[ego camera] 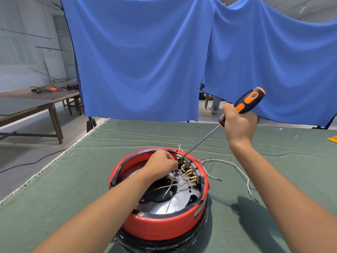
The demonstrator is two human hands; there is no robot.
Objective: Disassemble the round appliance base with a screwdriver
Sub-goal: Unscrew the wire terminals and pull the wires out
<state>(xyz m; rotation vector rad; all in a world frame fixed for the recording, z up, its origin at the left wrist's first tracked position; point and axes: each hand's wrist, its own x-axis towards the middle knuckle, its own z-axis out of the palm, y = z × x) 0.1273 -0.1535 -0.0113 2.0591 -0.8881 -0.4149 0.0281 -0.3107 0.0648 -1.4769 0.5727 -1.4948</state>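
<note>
The round red appliance base [164, 225] lies open side up on the green cloth, showing a silver plate and white wires with brass terminals. My right hand [238, 125] grips the orange and black screwdriver [246, 102] by its handle. The long shaft slants down left, and its tip meets the grey terminal block [188, 164] at the base's far inner rim. My left hand [160, 164] reaches inside the base and pinches a wire terminal right beside that tip.
Loose white wires [237, 168] trail on the cloth to the right of the base. A yellow object [332, 138] lies at the right edge. Blue cloth [145, 61] hangs behind the table. The table's left edge [54, 161] runs diagonally, with wooden tables beyond.
</note>
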